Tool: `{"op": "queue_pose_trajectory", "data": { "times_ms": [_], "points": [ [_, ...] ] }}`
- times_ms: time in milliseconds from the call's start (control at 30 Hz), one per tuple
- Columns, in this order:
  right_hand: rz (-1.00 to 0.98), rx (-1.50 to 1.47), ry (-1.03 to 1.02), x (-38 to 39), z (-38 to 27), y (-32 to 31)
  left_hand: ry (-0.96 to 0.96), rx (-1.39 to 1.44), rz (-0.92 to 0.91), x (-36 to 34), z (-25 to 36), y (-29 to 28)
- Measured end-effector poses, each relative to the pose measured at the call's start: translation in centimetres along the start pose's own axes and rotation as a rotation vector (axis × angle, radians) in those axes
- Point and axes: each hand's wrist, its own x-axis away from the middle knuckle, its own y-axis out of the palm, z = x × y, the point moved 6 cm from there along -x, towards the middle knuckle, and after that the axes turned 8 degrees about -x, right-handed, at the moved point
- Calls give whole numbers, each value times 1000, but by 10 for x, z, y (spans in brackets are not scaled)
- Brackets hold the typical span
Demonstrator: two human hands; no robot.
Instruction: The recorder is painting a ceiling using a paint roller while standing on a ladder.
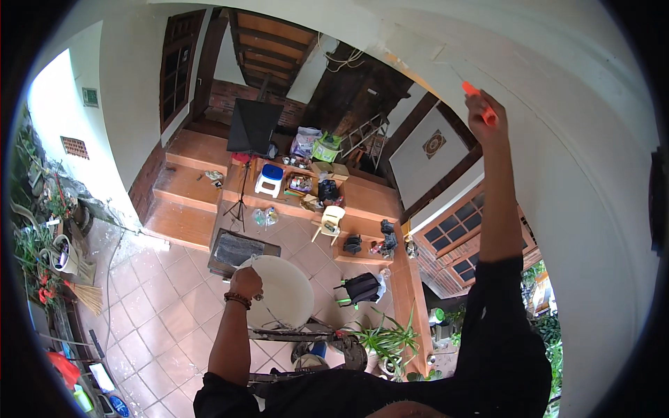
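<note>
My right hand [484, 115] is raised high at the upper right, closed around the orange handle of what looks like a paint roller [490, 117]. A thin rod runs from the handle to a small pale head by the white beam; that end blends into the paint and is hard to make out. Lower down, my left hand [246, 284] is closed at the left rim of a large white bucket [296, 289]. A wire handle shows beside my fingers. Pale white material fills the view inside the bucket.
A ladder-like frame [293, 335] stands beneath me by the bucket. Far below, the tiled floor [167, 317] holds a backpack [359, 288], a cream chair [329, 224] and a black softbox on a stand [254, 125]. A blue-and-white stool [269, 180] stands on the step. White wall curves along the right.
</note>
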Motion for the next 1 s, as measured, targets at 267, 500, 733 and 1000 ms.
{"op": "queue_pose_trajectory", "data": {
  "times_ms": [267, 500, 733, 1000],
  "points": [
    [104, -20, -144, 275, 41, 68, 36, -59, 30, -1, 10, -11],
    [158, -102, -167, 350, 70, 99, 94, 161, 67, -15, 5, 12],
    [87, -50, -66, 215, 27, 46, -20, 120, -74, -12, 1, 5],
    [20, 3, 0, 54, -3, 13, 7, -24, 12, -9, -6, 16]
  ]
}}
